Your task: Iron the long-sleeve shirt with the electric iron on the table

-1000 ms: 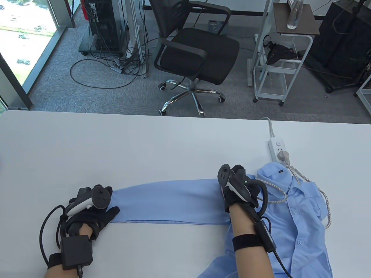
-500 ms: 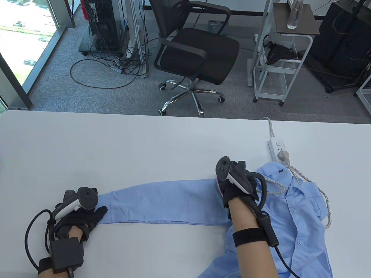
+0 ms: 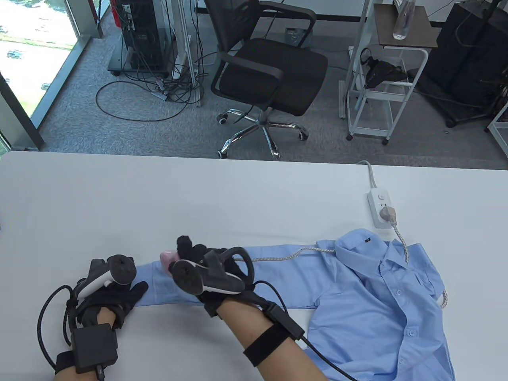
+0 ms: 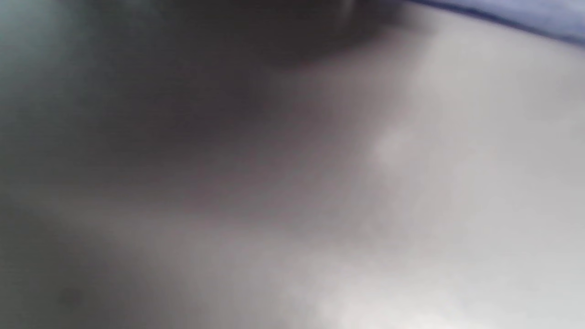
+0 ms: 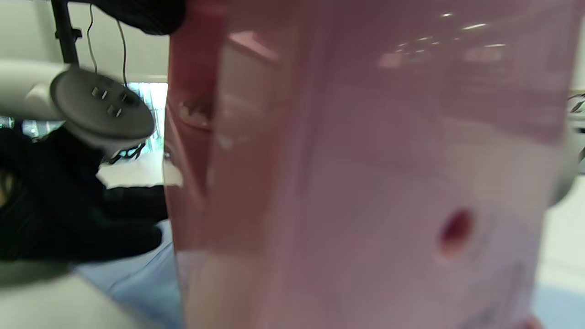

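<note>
A light blue long-sleeve shirt [image 3: 381, 301] lies on the white table [image 3: 198, 190], one sleeve [image 3: 285, 278] stretched out to the left. My left hand [image 3: 119, 297] presses flat on the cuff end of that sleeve. My right hand [image 3: 202, 270] grips a pink electric iron [image 3: 167, 258] and holds it on the sleeve close to the left hand. The iron fills the right wrist view [image 5: 365, 183], with the left hand [image 5: 68, 205] beside it. The iron's braided cord [image 3: 285, 256] trails over the sleeve and collar. The left wrist view is a blur.
A white power strip [image 3: 381, 208] with the iron's plug lies at the table's far right. The cord loops around the shirt's right shoulder [image 3: 443, 297]. A black office chair [image 3: 270, 67] and a white cart [image 3: 381, 83] stand on the floor beyond the table.
My right hand has slid the iron left along the sleeve, from the shoulder end to near the cuff. My left hand moved left, pulling the sleeve straighter, and now stays put.
</note>
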Demonstrator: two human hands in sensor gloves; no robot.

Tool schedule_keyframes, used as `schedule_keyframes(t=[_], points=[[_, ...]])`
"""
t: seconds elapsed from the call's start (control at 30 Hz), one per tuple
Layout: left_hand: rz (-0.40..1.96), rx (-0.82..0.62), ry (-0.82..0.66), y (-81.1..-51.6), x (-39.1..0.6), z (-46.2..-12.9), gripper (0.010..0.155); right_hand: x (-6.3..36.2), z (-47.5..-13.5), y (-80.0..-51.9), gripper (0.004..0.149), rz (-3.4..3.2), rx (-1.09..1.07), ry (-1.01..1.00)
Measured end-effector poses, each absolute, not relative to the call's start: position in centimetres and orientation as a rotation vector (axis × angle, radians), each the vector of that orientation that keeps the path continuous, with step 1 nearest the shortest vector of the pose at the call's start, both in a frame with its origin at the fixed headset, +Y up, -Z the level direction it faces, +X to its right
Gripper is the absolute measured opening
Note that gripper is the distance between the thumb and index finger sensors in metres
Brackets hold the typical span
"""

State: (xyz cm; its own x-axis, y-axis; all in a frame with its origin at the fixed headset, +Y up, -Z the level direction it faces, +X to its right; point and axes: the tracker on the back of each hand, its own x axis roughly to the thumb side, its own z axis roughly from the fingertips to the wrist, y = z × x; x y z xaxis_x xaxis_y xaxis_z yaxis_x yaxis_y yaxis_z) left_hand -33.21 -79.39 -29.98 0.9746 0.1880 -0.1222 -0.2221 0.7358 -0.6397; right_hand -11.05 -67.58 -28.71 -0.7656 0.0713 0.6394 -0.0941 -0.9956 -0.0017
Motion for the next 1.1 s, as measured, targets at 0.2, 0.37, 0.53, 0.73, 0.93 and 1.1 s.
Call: schedule_keyframes(t=[0.2, 0.37, 0.53, 0.73, 0.93, 1.1], points=[[0.224, -0.714, 0.045, -79.3, -33.2, -30.0, 0.088, -13.4, -28.3, -71.4, 0.068, 2.91, 1.078, -0.021], [0.25, -0.626, 0.025, -78.4, -32.8, -30.1, 0.087, -13.9, -28.7, -71.5, 0.068, 3.01, 1.054, 0.114], [0.207, -0.605, -0.073, -79.1, -29.6, -30.1, 0.081, -13.9, -28.8, -71.6, 0.069, 3.101, 0.894, 0.1], [0.241, -0.684, -0.051, -79.8, -29.7, -30.0, 0.082, -12.8, -30.0, -71.6, 0.069, 3.121, 0.774, 0.128], [0.245, -0.705, -0.035, -79.8, -29.6, -30.2, 0.084, -8.9, -31.9, -71.6, 0.069, 3.205, 0.569, 0.14], [0.25, -0.714, -0.032, -79.7, -29.6, -30.2, 0.084, -5.6, -33.1, -71.6, 0.069, 3.225, 0.443, 0.148]])
